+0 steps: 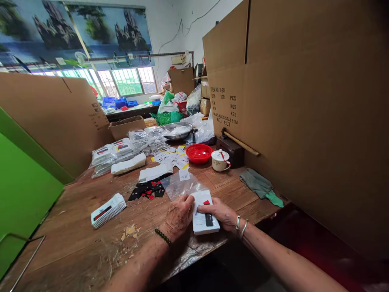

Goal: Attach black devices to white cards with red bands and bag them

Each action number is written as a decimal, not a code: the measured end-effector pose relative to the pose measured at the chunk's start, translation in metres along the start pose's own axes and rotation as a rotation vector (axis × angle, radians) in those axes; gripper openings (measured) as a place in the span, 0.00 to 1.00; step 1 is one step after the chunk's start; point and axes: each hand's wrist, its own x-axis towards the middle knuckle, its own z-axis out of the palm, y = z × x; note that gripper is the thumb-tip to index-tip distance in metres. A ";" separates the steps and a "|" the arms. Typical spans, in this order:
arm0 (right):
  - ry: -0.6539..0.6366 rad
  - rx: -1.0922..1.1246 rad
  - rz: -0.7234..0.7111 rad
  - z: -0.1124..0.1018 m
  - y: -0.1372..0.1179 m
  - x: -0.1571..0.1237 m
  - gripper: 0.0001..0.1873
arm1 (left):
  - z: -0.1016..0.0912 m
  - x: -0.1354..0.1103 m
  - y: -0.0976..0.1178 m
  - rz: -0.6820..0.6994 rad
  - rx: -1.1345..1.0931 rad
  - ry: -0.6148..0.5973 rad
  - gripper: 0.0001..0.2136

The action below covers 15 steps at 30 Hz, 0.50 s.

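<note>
A thick stack of white printed packets [199,223] with a red and black item showing on top is at the table's front edge. My right hand [223,213] grips it from the right, thumb across the top. My left hand [179,217] has its fingers curled and closed against the stack's upper left edge; its fingertips are partly hidden. Just beyond lies a clear plastic bag [173,186] with a small white card [184,174] by it. Left of my hands are black and red pieces [148,189] and another stack of packets [108,211].
White paper stacks [128,164], bagged packets [103,158] and scattered cards [173,156] lie farther back. A red basket [199,154], lidded cup [221,160], hammer [241,142] and grey glove [257,183] stand or lie rightward. Cardboard sheets [291,121] wall the right; a green panel [27,186] borders the left.
</note>
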 end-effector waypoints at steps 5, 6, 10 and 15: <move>0.076 0.077 -0.026 -0.010 -0.002 -0.010 0.19 | -0.001 0.003 -0.003 -0.078 -0.080 0.072 0.08; 0.095 0.089 -0.038 -0.013 -0.002 -0.013 0.20 | -0.001 0.003 -0.004 -0.090 -0.086 0.082 0.08; 0.184 0.163 -0.099 -0.021 -0.003 -0.024 0.23 | 0.002 0.006 -0.005 -0.108 -0.090 0.093 0.08; 0.019 0.206 -0.082 -0.016 -0.005 -0.027 0.24 | 0.007 0.010 -0.001 -0.085 -0.146 0.122 0.08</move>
